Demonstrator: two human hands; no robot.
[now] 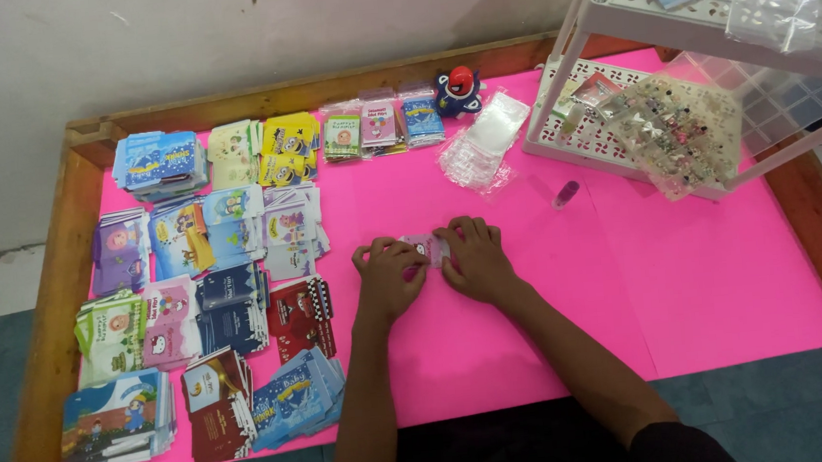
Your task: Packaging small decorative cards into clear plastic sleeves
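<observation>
A small pink card (427, 249) with a cartoon figure printed on it lies flat near the middle of the pink table (728, 284). Both hands press down on it. The left hand (387, 277) covers its left end with fingers curled narrow, and the right hand (474, 260) covers its right end the same way, so only a strip of the card shows between them. Whether the card is paper or sealed in plastic is hard to make out.

Just beyond the hands, toward the far edge, lies a loose heap of clear plastic sleeves (482, 142), glossy and crumpled. A small purple tube (566, 193) rests to the right of them. To the left, stacks of printed cards (201, 296) in many colours sit in rows, fanned slightly. At the far right stands a white lattice plastic rack (599, 11), cut off by the frame, with a bag of tiny charms (682, 136) on its lower shelf. A wooden rim (56, 318) borders the table.
</observation>
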